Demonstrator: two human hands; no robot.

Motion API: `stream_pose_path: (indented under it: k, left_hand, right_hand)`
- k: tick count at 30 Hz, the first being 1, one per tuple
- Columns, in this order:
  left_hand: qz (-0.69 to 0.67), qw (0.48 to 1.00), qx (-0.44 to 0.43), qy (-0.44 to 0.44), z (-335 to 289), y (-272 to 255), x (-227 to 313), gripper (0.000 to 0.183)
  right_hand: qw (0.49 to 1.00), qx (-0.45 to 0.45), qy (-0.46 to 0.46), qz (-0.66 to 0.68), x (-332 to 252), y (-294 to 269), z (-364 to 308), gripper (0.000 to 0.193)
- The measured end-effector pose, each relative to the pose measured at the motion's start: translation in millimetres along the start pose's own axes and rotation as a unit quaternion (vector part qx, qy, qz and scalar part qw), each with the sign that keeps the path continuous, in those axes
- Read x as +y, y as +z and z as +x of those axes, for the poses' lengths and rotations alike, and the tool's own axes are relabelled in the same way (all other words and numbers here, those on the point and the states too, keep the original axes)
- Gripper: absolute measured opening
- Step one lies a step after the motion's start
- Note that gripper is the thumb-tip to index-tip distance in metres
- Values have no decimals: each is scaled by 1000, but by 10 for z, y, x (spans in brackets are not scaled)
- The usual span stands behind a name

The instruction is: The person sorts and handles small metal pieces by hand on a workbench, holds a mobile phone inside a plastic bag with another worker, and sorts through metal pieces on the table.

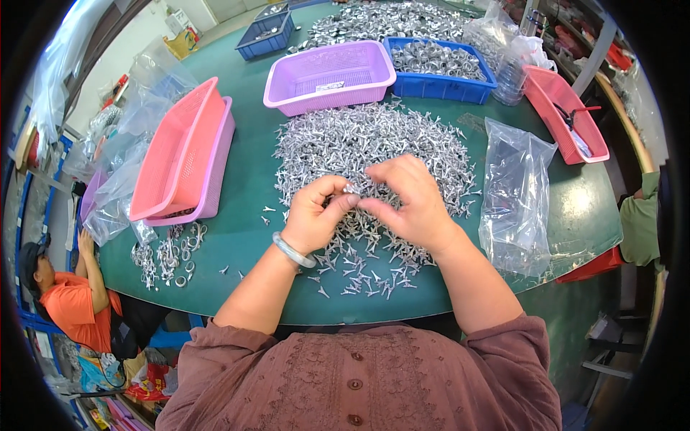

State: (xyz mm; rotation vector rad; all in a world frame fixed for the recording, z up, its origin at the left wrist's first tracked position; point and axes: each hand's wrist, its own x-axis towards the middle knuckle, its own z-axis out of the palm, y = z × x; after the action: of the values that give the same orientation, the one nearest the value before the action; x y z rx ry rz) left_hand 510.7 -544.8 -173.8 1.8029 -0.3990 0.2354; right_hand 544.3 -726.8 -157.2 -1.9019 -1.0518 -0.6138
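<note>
A green desk (251, 144) fills most of the view. On it, in front of the person, spreads a wide heap of small silvery metal pieces (374, 140), thinning to scattered ones near the front edge. To the left, a pink basket (172, 169) sits tilted in a purple one (226, 147); behind the heap stand a lilac basket (332, 103) and, beside it, a blue tray (445, 90) of metal rings. A clear plastic bag (516, 201) lies flat right of the heap. Both hands are over its near part: the left hand (316, 212) pinches one small piece (350, 189) between thumb and forefinger; the right hand (406, 201) is half open, thumb near the left thumb, its palm hidden.
</note>
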Motion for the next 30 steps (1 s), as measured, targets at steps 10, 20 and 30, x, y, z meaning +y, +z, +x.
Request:
stream_pose_path:
  k: [10, 20, 30]
  left_hand:
    - [-424, 867, 27, -261, 48, -129, 17, 4]
    - [-467, 853, 2, -234, 52, -168, -19, 13]
    - [-158, 949, 15, -273, 208, 15, 154, 17]
  right_hand:
    - [968, -44, 80, -236, 211, 21, -88, 25]
    - [974, -35, 94, -202, 197, 63, -77, 22]
    - [978, -23, 91, -188, 226, 76, -105, 17]
